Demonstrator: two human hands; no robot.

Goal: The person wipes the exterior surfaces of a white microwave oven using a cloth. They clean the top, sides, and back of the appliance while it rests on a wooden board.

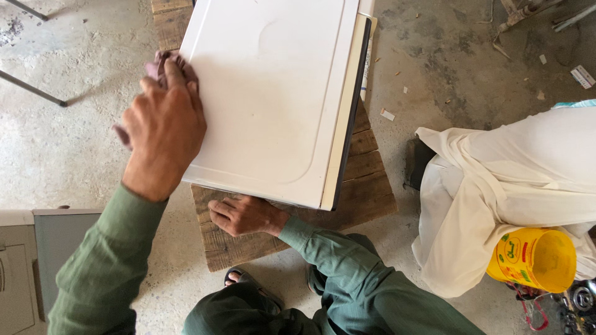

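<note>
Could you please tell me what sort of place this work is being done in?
Probably a repair workshop: a bare concrete floor, a white appliance panel on a rough wooden bench, and metal parts lying about.

We see a yellow tub (539, 259) at the bottom right, lying on its side by someone in white clothes. On its side is a label (513, 250) with green and red shapes. Far up on the right, a small white card with dark marks (582, 76) lies on the grey floor. We see no screens.
</note>
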